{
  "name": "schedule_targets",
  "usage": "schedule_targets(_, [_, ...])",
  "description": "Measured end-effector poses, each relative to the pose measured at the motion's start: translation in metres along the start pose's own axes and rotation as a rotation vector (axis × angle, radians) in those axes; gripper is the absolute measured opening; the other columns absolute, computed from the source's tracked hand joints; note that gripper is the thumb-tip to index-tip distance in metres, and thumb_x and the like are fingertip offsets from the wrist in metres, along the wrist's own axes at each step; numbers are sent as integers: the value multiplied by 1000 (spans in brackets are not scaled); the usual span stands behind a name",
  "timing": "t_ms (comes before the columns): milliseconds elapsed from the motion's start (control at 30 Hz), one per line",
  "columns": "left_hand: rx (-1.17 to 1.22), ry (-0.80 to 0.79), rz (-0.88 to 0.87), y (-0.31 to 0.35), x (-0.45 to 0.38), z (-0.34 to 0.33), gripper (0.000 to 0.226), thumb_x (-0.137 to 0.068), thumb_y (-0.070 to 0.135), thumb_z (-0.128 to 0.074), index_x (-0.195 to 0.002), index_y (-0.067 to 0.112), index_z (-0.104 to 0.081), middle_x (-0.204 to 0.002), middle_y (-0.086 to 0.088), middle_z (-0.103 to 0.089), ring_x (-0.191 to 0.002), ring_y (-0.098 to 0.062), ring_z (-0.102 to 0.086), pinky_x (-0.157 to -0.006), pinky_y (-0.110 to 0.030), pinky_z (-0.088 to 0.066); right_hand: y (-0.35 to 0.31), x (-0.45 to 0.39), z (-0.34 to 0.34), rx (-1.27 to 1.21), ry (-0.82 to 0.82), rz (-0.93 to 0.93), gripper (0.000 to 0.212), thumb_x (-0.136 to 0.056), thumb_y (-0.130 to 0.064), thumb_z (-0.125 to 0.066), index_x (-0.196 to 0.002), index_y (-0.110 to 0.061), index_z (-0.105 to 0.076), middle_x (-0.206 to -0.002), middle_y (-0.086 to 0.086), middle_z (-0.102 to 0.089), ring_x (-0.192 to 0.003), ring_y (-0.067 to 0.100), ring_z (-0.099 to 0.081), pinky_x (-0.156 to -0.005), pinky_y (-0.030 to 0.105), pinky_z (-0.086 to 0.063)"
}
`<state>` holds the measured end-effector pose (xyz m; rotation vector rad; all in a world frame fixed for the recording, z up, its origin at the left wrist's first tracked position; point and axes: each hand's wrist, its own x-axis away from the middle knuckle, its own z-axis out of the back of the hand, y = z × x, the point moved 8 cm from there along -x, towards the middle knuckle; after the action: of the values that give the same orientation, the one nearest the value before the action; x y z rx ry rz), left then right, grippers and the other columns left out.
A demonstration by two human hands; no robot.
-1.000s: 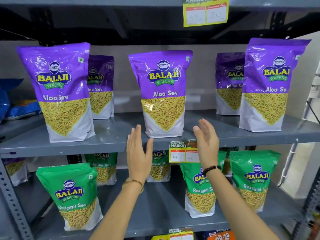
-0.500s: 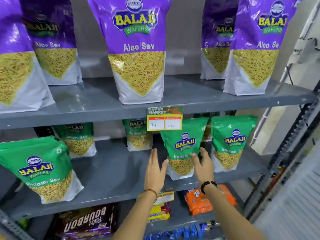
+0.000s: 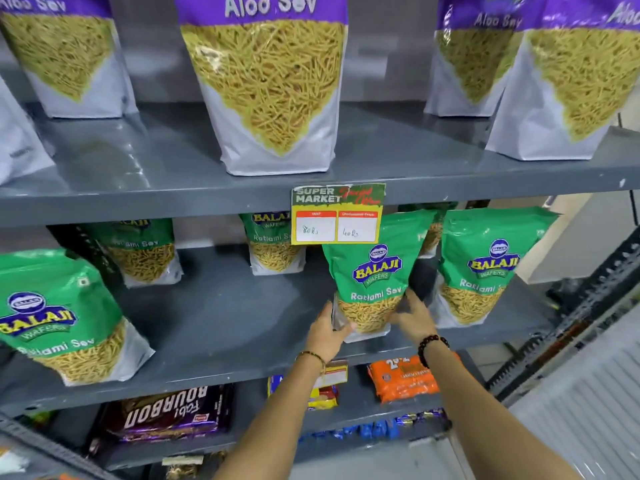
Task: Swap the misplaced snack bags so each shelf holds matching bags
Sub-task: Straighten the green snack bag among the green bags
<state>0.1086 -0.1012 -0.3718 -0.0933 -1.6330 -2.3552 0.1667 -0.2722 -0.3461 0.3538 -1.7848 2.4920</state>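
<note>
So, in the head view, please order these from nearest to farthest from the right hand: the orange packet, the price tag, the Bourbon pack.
From the right hand:
1. Orange packet, just below, on the bottom shelf.
2. Price tag, up-left, on the upper shelf's edge.
3. Bourbon pack, far down-left.

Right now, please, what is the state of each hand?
Left hand: closed on the lower left edge of the green Ratlami Sev snack bag.
Right hand: fingers against the same bag's lower right side; grip cannot be told.
</note>
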Motion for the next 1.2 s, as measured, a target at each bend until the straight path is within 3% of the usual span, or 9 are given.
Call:
schedule_targets(100, [23,38,8,-8,-3,13,52,-79,22,-67,-123,9,-43,-129,-12,-57,-118,-27,-53,-94,-34,-44,1,-7,-16,-6,-67,7,64,-71,15,-60,-128,-9,-44,-118,12,-57,-121,34,-49,-98,42,-43])
schedule_targets(200, [81,98,23,-18,0,37,51,-75,15,-70,-120,10,-45,-121,-7,-59,-107,-18,-52,-89,-27,-41,1,-11,-37,37,-145,-27,55,-63,6,-74,-111,-10,-52,-104,8,-61,-114,34,-54,-99,52,-45])
schedule_targets(333, [122,171,37,-33,10,79,55,-69,8,-76,-116,8,-47,-121,-10,-60,-103,-14,-51,-89,-27,-42,-8,-8,-79,77,-225,-4,65,-60,-5,-81,-117,-5,-50,-116,11,-57,-109,27,-54,-95,40,-46])
schedule_targets(433, [136,216,60,-46,21,110,57,-67,6,-76,-117,6,-47,-123,-12,-59,-105,-16,-51,-93,-32,-43,-15,-1,-110,88,-274,34,51,-62,-4,-79,-103,-12,-50,-92,0,-58,-100,25,-55,-82,34,-43])
schedule_targets(500, [147,228,64,-54,28,127,58,-67,6,-76,-117,6,-47,-125,-14,-58,-112,-21,-52,-97,-36,-43,-17,3,-128,83,-305,57,48,-62,-1,-78,-96,-15,-47,-84,-5,-55,-96,25,-54,-81,35,-44])
schedule_targets(700, [136,261,62,-69,42,153,60,-65,10,-79,-116,7,-49,-123,-13,-60,-115,-27,-53,-98,-41,-45,-18,7,-155,59,-379,55,51,-64,2,-76,-103,-11,-46,-88,-4,-55,-97,23,-52,-85,36,-43])
schedule_targets(900, [117,193,86,-85,43,147,60,-66,9,-78,-120,8,-51,-122,-7,-60,-106,-14,-52,-90,-25,-41,4,16,-169,102,-481,-26,68,-65,1,-76,-125,-6,-44,-114,5,-57,-106,20,-51,-90,30,-39])
schedule_targets(1067, [-19,239,100,-98,46,143,52,-73,23,-72,-121,15,-53,-127,-6,-61,-119,-25,-52,-108,-49,-36,8,13,-167,107,-383,-4,57,-67,-4,-76,-118,-5,-52,-109,5,-58,-107,24,-54,-93,32,-41])
schedule_targets(1200, [-59,256,103,-99,46,143,51,-76,24,-70,-122,16,-51,-128,-7,-61,-120,-27,-52,-108,-54,-34,9,14,-164,121,-352,0,49,-64,-6,-79,-107,-6,-54,-108,9,-61,-102,23,-55,-96,39,-45])
